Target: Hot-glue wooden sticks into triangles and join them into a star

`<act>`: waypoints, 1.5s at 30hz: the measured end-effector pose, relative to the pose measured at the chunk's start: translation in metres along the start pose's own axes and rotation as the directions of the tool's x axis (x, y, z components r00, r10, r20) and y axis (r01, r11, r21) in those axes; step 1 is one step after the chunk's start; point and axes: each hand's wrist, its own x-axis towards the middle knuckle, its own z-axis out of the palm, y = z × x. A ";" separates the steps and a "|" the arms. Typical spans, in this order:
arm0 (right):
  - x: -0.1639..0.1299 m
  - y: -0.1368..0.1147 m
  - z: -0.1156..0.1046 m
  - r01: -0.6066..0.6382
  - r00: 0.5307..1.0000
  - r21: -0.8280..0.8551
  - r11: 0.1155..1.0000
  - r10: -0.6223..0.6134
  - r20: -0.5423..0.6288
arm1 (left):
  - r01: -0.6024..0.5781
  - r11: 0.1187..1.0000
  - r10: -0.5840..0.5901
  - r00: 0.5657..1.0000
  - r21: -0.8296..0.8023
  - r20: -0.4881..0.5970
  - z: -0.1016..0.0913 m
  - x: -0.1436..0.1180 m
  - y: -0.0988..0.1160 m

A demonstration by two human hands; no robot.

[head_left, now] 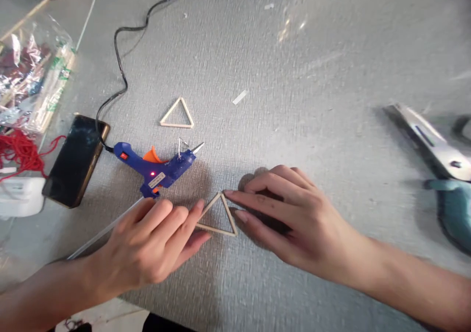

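A small triangle of thin wooden sticks (pixel 228 215) lies on the grey table between my hands. My left hand (pixel 154 238) grips its left corner between thumb and index finger, hiding that corner. With fingers stretched out and apart, my right hand (pixel 290 207) rests its index fingertip at the top corner; its thumb tip is close beside the right-hand stick. Just beyond my left hand lies a blue hot glue gun (pixel 171 172) with an orange trigger, its red light lit and a glue stick (pixel 106 231) trailing from its back. A second stick triangle (pixel 171 124) sits farther off.
Left of the glue gun are a phone (pixel 77 160), a white charger (pixel 22 197), red yarn (pixel 18 152) and plastic packs of sticks (pixel 51 94). The gun's black cord (pixel 119 57) runs away across the table. Scissors (pixel 445 160) with teal handles lie at the right.
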 end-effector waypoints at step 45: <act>0.000 -0.002 0.004 0.017 0.998 -0.105 0.994 -0.011 0.066 | -0.152 0.983 0.159 0.985 0.105 -0.067 -0.019 -0.015 -0.003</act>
